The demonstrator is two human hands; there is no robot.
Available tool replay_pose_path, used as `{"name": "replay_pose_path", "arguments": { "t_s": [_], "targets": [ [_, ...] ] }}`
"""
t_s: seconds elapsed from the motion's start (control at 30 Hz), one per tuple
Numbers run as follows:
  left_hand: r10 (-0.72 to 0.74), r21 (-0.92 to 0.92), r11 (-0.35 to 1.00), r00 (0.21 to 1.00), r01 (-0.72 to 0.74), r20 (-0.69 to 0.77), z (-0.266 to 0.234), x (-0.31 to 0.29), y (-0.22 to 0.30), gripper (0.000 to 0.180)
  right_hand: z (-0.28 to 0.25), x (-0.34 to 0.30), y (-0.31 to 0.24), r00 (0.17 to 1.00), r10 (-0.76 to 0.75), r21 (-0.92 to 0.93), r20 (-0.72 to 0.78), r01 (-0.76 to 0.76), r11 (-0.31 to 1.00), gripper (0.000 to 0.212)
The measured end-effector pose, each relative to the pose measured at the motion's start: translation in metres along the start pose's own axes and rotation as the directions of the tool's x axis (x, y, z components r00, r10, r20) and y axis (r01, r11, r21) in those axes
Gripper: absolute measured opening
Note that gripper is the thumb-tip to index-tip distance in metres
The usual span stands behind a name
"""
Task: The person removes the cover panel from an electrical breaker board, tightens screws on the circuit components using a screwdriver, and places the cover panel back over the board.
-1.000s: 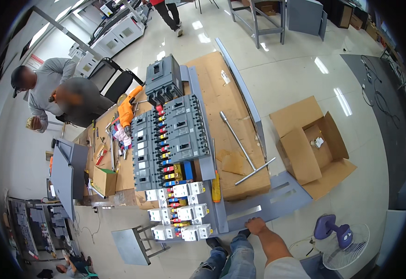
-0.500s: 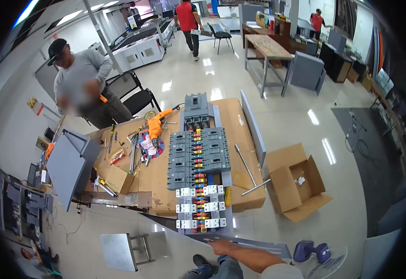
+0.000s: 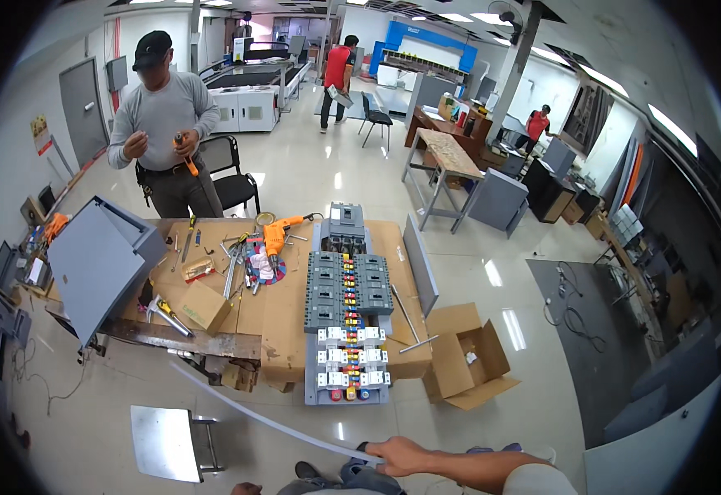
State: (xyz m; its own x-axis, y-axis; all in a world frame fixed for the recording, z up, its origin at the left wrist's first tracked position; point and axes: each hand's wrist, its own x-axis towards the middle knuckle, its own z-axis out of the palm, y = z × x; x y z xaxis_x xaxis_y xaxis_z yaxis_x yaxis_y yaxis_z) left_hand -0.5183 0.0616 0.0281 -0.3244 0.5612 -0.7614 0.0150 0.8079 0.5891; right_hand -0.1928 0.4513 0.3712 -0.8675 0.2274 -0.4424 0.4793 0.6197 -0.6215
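Observation:
My right hand (image 3: 400, 455) is closed around the near end of a long grey metal panel (image 3: 270, 423), which shows almost edge-on as a thin, curved strip. The panel slants away to the left, in front of the bench. Only a bit of my left hand (image 3: 247, 488) shows at the lower edge, its fingers hidden. Beyond the panel, a breaker assembly stands on the bench: a large grey main breaker (image 3: 346, 218), grey moulded-case breakers (image 3: 324, 289), white miniature breakers (image 3: 331, 357) and coloured busbar pieces (image 3: 350, 289) down the middle.
On the cardboard-covered bench (image 3: 282, 346) lie an orange drill (image 3: 276, 235), a small carton (image 3: 204, 308), hand tools and a T-handle wrench (image 3: 406, 313). A stool (image 3: 165, 443), an open cardboard box (image 3: 468, 355) and a grey enclosure (image 3: 101, 264) surround it. A co-worker (image 3: 171, 115) stands behind.
The panel in my right hand has swung from lying broad below the breakers to edge-on, extending left. My view has tilted up. The co-worker behind the bench now stands more upright.

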Motion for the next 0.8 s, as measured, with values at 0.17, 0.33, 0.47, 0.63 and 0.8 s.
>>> {"name": "replay_pose_path", "arguments": {
  "t_s": [0.17, 0.33, 0.47, 0.63, 0.8],
  "targets": [
    [-0.121, -0.080, 0.988, 0.988, 0.129, 0.099, 0.015, 0.039, 0.017, 0.075, -0.060, -0.061, -0.099, 0.997, -0.004, 0.156, -0.074, 0.015, 0.988, 0.027],
    [0.138, -0.588, 0.805, 0.940, 0.077, 0.312, 0.021, 0.045, 0.146, 0.112, -0.089, -0.100, -0.167, 0.922, -0.045, 0.317, -0.386, 0.178, 0.932, 0.017],
    [0.520, -0.937, 0.345, 0.841, -0.049, 0.148, 0.035, 0.043, 0.257, 0.124, -0.093, -0.123, -0.198, 0.783, -0.075, 0.319, -0.618, 0.336, 0.886, 0.017],
    [0.496, -0.898, 0.187, 0.827, -0.398, -0.264, -0.041, 0.043, 0.304, 0.090, -0.105, -0.137, -0.204, 0.550, -0.203, 0.125, -0.810, 0.501, 0.856, 0.021],
    [0.439, -0.798, 0.171, 0.770, -0.578, -0.463, -0.082, -0.052, 0.397, 0.073, -0.131, -0.142, -0.186, 0.153, 0.095, 0.163, -0.984, 0.527, 0.834, 0.029]
  ]
}}
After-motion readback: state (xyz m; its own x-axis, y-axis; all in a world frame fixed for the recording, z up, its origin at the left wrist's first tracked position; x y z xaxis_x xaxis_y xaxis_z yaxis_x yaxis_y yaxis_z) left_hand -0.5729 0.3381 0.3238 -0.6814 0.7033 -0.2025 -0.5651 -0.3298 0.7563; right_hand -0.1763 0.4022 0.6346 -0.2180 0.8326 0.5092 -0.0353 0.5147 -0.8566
